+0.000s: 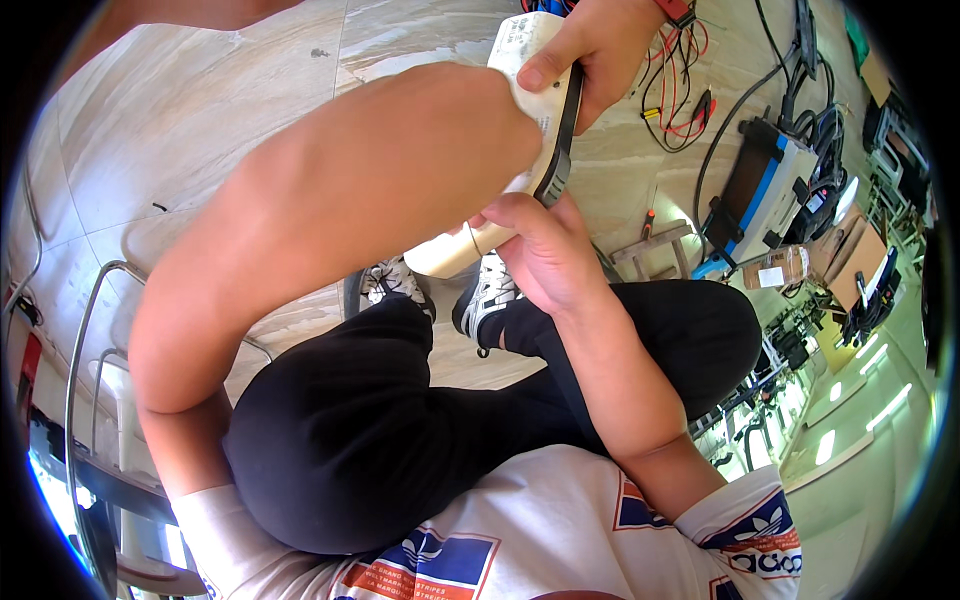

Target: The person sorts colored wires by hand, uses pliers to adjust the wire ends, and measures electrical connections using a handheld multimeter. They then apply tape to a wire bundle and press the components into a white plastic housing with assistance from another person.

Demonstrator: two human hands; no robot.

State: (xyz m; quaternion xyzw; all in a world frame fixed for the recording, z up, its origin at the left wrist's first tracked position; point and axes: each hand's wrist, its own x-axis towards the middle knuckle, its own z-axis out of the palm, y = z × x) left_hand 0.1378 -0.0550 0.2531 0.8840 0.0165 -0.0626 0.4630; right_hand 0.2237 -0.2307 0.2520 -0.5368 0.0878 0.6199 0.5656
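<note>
A long cream-white plastic housing (pixel 515 45) with a black edge strip slants above my shoes; its kind is unclear. My right hand (pixel 548 252) is closed round its lower part, thumb on top. From the left my forearm crosses over the housing, and the bent wrist end of my left hand (pixel 508 118) covers its middle. The left fingers are mostly hidden, so their grip does not show. Another person's hand (pixel 598 55), with a red wristband, grips the upper end of the housing from the far side.
Red and black test leads (pixel 680 110) lie on the tiled floor at the far right. Beside them stand a blue-and-grey machine (pixel 765 185) with cables and a cardboard box (pixel 775 268). A metal-framed chair (pixel 85 310) is at left. Another person's arm (pixel 150 22) crosses the top left.
</note>
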